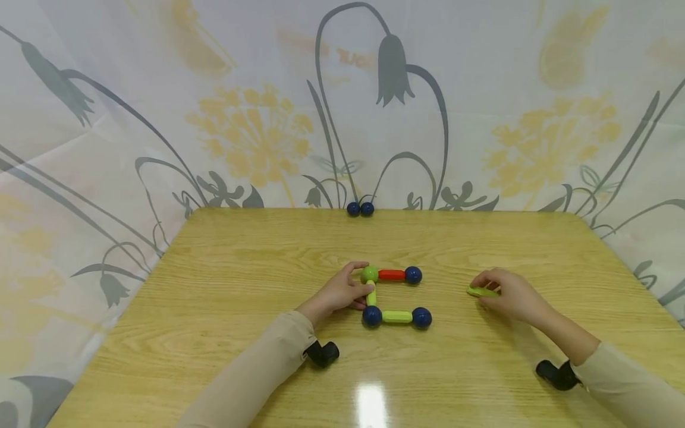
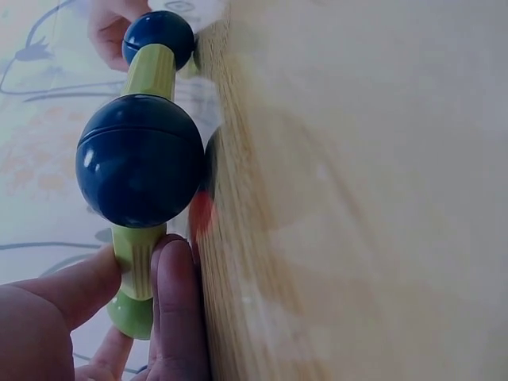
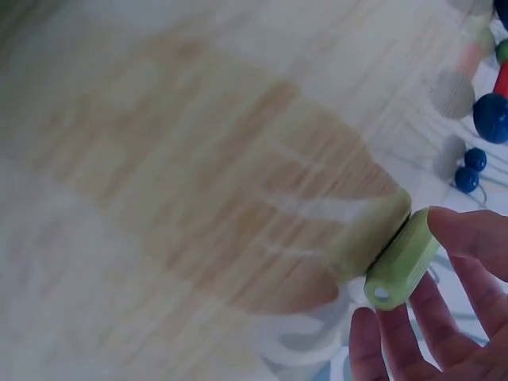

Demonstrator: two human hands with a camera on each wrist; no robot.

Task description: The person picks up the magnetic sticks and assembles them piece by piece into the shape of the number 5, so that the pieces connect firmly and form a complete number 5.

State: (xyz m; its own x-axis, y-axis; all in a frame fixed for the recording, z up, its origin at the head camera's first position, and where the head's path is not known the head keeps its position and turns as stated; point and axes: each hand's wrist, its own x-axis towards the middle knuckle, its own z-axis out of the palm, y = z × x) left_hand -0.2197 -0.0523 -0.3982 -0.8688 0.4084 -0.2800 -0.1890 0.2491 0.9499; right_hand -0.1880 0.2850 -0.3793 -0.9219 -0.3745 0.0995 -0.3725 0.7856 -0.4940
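Note:
My left hand (image 1: 342, 290) pinches a yellow-green rod (image 2: 140, 258) between thumb and fingers. That rod joins a light green ball (image 1: 369, 274) to a dark blue ball (image 1: 371, 316). From the green ball a red rod (image 1: 392, 275) runs right to a second blue ball (image 1: 413, 275). Another yellow-green rod (image 1: 397, 317) links the near blue ball to a third one (image 1: 421, 318), so the pieces form a U open to the right. Off to the right, my right hand (image 1: 511, 294) holds a loose yellow-green rod (image 3: 403, 260) by thumb and fingers, low over the table.
Two dark blue balls (image 1: 360, 209) sit side by side at the far edge of the wooden table (image 1: 257, 238). Behind it hangs a flower-patterned cloth (image 1: 471, 137). Each wrist carries a black camera mount (image 1: 323, 354).

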